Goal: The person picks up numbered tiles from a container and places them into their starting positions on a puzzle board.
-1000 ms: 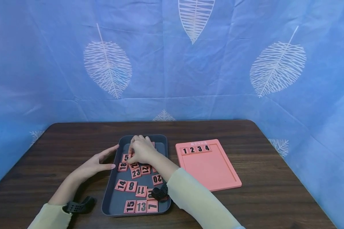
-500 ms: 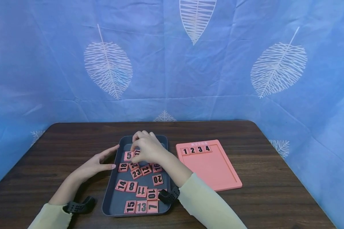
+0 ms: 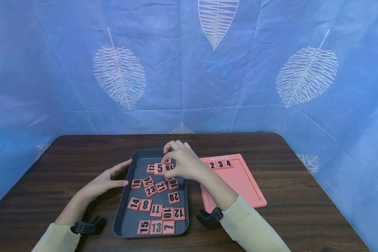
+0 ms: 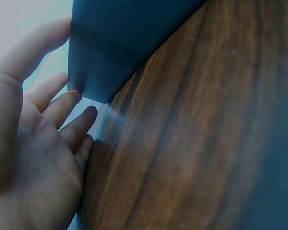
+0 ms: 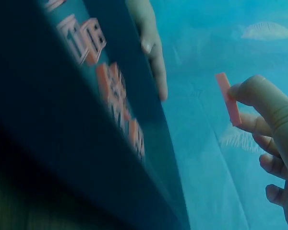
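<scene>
My right hand (image 3: 184, 162) pinches the pink number 5 tile (image 3: 159, 168) between thumb and fingers, above the far part of the grey tray (image 3: 121, 220). In the right wrist view the number tile (image 5: 228, 99) shows edge-on, raised off the tray. My left hand (image 3: 108, 180) lies at the tray's left side, its fingers extended and fingertips right at the rim. In the left wrist view the thumb touches the dark tray wall (image 4: 110, 48). Several other number tiles lie loose in the tray, such as the 20 tile (image 3: 174, 197) and the 18 tile (image 3: 136, 183).
Right of the tray lies a pink number board (image 3: 239, 185); tiles 2, 3 and 4 (image 3: 228, 163) show along its top row, with my right hand and forearm covering its left part. Everything stands on a dark wooden table (image 3: 302, 210) before a blue leaf-patterned cloth (image 3: 189, 70).
My right hand has picked up the number 5 tile and moved right with it, uncovering the 17 tile and others beneath. My left hand has stayed at the rim.
</scene>
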`<state>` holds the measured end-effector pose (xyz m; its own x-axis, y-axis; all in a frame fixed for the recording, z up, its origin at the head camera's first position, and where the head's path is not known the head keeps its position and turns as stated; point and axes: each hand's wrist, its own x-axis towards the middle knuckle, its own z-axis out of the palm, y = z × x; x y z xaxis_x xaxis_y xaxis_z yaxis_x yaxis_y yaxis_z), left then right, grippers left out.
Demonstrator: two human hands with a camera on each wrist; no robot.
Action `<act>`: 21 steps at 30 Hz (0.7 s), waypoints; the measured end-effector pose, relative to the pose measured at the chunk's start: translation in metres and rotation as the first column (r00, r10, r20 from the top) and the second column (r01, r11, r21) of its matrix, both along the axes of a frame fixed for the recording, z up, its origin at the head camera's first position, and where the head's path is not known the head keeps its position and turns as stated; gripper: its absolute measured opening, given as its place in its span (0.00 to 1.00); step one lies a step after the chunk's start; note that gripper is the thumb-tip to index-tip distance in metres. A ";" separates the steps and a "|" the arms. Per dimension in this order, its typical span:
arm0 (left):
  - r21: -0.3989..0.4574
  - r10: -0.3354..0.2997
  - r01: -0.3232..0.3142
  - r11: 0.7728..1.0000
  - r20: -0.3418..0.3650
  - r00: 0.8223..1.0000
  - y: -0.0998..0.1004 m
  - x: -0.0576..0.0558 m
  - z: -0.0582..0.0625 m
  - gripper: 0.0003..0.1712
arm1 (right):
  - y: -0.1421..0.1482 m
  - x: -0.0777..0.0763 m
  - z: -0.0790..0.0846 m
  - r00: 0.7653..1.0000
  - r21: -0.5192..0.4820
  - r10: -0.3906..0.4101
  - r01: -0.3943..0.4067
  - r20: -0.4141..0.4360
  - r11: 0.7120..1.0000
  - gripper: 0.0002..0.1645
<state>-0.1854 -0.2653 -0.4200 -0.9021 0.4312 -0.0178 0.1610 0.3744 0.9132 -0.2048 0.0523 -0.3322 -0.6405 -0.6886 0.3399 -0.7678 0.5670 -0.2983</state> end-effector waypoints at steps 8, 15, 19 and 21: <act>0.009 0.007 -0.007 1.000 0.028 1.000 0.000 0.000 0.001 0.43 | 0.042 -0.007 -0.010 1.000 -0.035 -0.012 0.012 -0.010 0.999 0.10; 0.007 -0.013 0.013 1.000 0.003 1.000 0.000 0.001 0.003 0.42 | 0.082 -0.016 -0.017 0.999 -0.058 -0.020 0.018 -0.044 0.998 0.09; 0.005 -0.010 0.010 1.000 0.003 1.000 0.000 0.002 0.003 0.42 | 0.106 -0.020 -0.024 0.998 -0.050 -0.017 0.013 -0.068 0.999 0.09; 0.004 -0.009 0.009 1.000 0.001 1.000 0.001 0.002 0.003 0.42 | 0.119 -0.022 -0.028 0.997 -0.049 -0.011 0.008 -0.078 0.999 0.09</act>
